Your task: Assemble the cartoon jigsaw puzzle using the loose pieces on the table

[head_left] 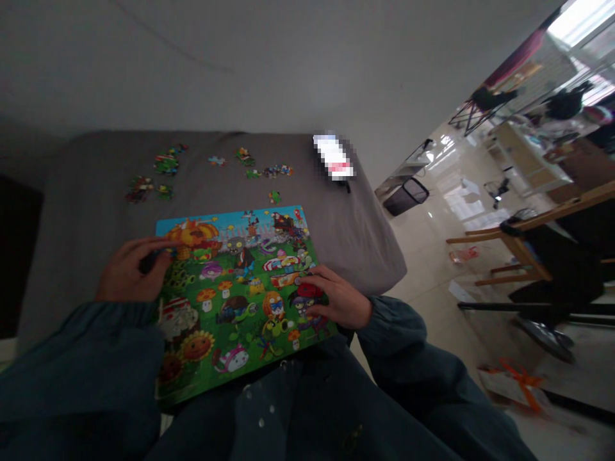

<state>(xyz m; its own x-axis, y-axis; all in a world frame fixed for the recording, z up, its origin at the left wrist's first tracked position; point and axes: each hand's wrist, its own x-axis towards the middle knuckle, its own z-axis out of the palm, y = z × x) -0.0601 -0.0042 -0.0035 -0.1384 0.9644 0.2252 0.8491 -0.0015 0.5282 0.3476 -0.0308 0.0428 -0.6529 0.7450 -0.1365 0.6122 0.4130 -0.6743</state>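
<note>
My left hand [129, 269] sits on the left edge of the jigsaw puzzle board [240, 294], fingers [161, 245] curled and stretched rightward across the top left corner, just by the orange pumpkin in the picture. Something dark sits under those curled fingers; I cannot tell what it is, or whether I am gripping it or only covering it. My right hand [336, 299] rests on the board's right edge, fingers [310, 291] bent down flat against the printed surface near a red-capped figure, pressing on the board rather than closed around anything.

The board lies tilted between both hands, its near end over my lap and its far end up on the grey cushion [96, 192]. The picture looks filled in: green lawn, cartoon plants, a blue sky strip along the far edge.

Beyond the board, well apart from my fingers, loose puzzle pieces [166, 163] lie scattered on the cushion, one cluster to the far left, another few pieces [273, 171] towards the middle, and a single green piece [274, 196] just beyond the board's far edge. A blurred white object [334, 157] lies at the cushion's far right corner. To the right, on the shiny floor, stands a wooden chair [523, 243].
</note>
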